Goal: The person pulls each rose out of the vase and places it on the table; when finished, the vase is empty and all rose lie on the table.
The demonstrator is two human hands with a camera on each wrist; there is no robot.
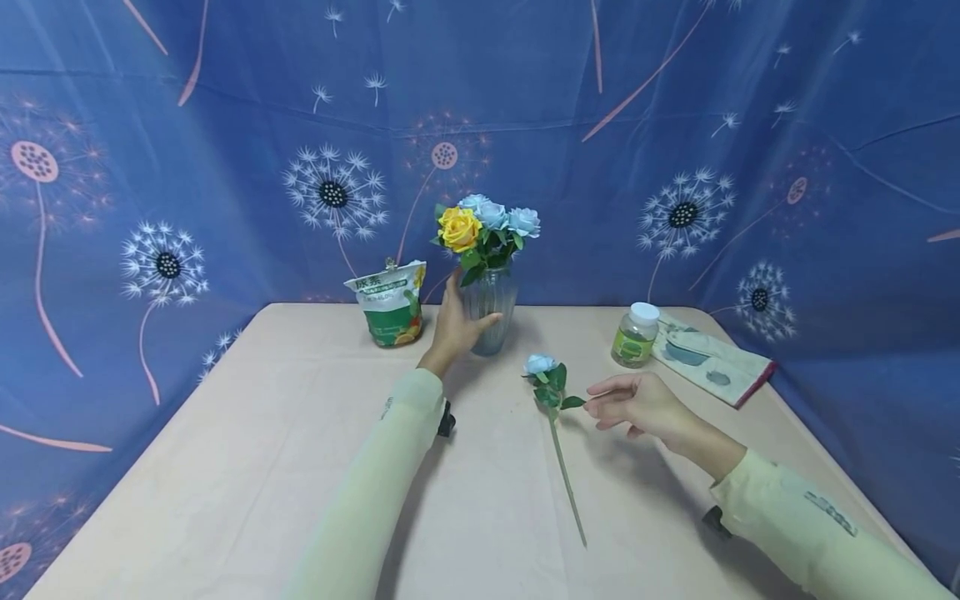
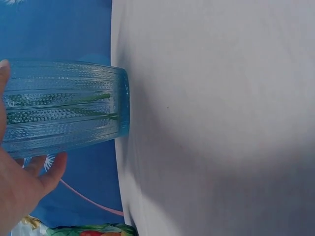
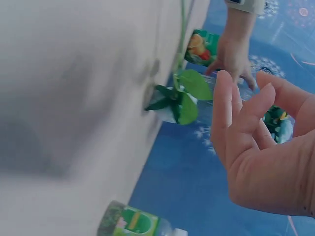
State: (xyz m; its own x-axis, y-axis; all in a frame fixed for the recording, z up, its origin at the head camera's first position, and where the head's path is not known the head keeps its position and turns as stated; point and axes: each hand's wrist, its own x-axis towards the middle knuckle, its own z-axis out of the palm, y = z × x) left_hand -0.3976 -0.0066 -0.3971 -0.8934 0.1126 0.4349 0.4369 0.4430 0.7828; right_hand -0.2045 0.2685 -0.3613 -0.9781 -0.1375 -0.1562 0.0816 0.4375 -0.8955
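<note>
My left hand (image 1: 456, 323) holds the ribbed, clear bluish glass vase (image 1: 491, 304) from its left side, thumb across the front. Green stems show through the glass (image 2: 64, 108) in the left wrist view. Above the rim stand a yellow rose (image 1: 459, 229) and several light blue roses (image 1: 491, 215). On the table lies a single blue artificial rose (image 1: 540, 364), its long stem pointing toward me. My right hand (image 1: 637, 404) hovers just right of its leaves, fingers loosely bent; nothing is between thumb and fingers in the right wrist view.
Left of the vase stands a clipped green and white bag (image 1: 393, 308). A white-lidded jar (image 1: 633, 337) is at the back right, beside a folded patterned cloth (image 1: 712, 367). A blue dandelion-print curtain (image 1: 555, 150) hangs behind the pale table (image 1: 262, 467).
</note>
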